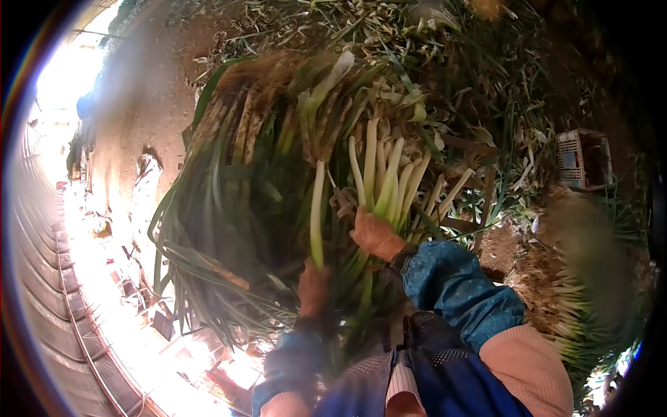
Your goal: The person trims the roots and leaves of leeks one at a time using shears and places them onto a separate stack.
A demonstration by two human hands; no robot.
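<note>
**One pale stalk stands at left of the bunch, almost parallel to it**

The single stalk has its long axis from near to far, and it is almost straight. Its near, greener end is at the left hand, which is the nearer hand to it; its far, whiter part goes up to the dry leaves. The fingers of this hand are blurred, but they seem to be closed around the green part.

The bunch of pale stalks is at the right of this stalk, with a gap between the two. Its white ends point to the far side and open a little, like a fan, toward the right. The right hand is at the near, green part of this bunch, with the fingers curled narrow around it.

At left of both is the big leafy heap, with brown, earthy ends on its far side. Farther to the right there is a crate.
</note>
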